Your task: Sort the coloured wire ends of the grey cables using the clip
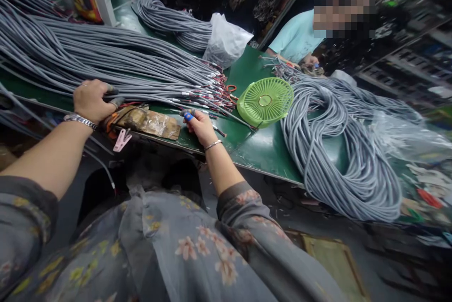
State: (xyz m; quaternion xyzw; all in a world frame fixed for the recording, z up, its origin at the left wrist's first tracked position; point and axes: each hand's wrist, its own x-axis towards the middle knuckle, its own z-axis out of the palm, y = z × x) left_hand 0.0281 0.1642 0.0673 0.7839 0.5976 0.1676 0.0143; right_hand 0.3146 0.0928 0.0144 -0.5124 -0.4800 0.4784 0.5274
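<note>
My left hand (92, 101) is curled at the front edge of a long bundle of grey cables (141, 59), dark covers on its thumb and a fingertip. A grey cable appears to run between those fingers. Further right, my right hand (200, 127) is pinched near the bundle's stripped ends, with a blue band round one finger. It seems to grip a cable, though the fingers hide most of it. Between my hands lies a worn, tape-covered block (151, 122) at the table edge. A pink clothespin (122, 140) hangs in front of it.
A green fan (265, 100) stands right of the wire ends. Beyond it lies a large coil of grey cable (300, 137). A plastic bag (226, 41) covers the end of another bundle at the back. A co-worker (294, 34) sits across the green table (263, 151).
</note>
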